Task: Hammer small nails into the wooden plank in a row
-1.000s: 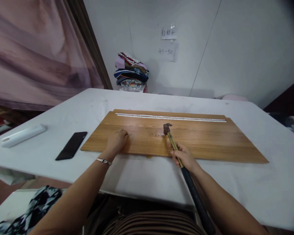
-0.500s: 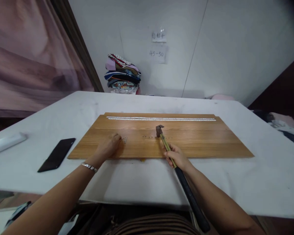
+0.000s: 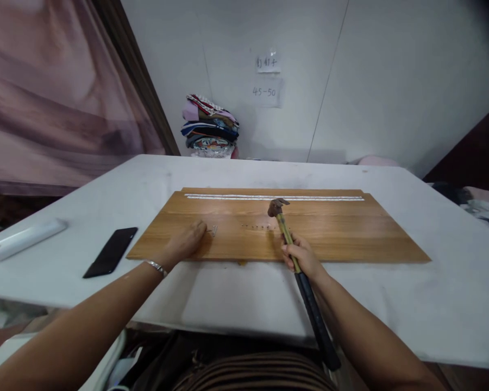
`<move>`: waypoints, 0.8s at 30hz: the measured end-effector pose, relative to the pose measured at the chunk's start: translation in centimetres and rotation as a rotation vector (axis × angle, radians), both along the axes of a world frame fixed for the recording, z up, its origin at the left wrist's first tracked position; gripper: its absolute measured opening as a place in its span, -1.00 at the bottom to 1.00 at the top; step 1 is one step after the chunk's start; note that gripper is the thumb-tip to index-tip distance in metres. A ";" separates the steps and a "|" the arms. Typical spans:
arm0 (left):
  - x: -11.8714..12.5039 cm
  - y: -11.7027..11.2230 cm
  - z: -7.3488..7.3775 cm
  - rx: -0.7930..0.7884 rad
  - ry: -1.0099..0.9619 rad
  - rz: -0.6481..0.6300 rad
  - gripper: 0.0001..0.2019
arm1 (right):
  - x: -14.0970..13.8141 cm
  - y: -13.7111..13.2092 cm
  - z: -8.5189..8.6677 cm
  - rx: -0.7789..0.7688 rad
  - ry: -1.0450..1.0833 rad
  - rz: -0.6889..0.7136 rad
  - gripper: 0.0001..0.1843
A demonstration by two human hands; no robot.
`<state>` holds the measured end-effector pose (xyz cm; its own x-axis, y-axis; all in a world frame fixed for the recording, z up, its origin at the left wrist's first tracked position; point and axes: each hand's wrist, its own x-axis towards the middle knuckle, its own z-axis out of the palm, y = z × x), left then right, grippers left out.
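My right hand [image 3: 302,254] is wrapped round the handle of a claw hammer [image 3: 284,225], its rusty head raised above the wooden board [image 3: 350,233]. The hammer's black grip end reaches back toward my body. At the left part of the board, my left hand [image 3: 189,240] rests with fingers drawn together, and a thin nail seems to stick out of the fingertips. Beside them lie a few loose nails [image 3: 214,231]. A short row of small nails [image 3: 257,227] runs across the middle of the board, partly behind the hammer.
Two white measuring strips [image 3: 236,197] lie along the board's far edge. Left of the board, a black phone [image 3: 111,252] and a white tube-like object [image 3: 26,239] are on the white table [image 3: 236,293]. Folded clothes [image 3: 212,127] are stacked against the wall behind.
The hammer head has risen slightly with my right hand. My left hand stays by the loose nails. The whole view has shifted a little.
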<state>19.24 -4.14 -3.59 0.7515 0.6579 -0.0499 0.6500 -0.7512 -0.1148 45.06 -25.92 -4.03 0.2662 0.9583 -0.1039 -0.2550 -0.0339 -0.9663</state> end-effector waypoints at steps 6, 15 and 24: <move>-1.0 -0.7 -0.3 0.056 -0.022 0.003 -0.75 | 0.0 0.0 0.0 0.006 -0.023 -0.001 -0.67; -0.8 -1.8 0.6 0.038 0.007 0.076 -0.77 | 0.1 0.3 -0.7 0.004 -0.030 0.009 -0.67; -0.7 -1.8 1.7 -0.096 -0.159 0.201 -0.72 | 0.1 0.0 -0.4 -0.004 -0.038 -0.021 -0.66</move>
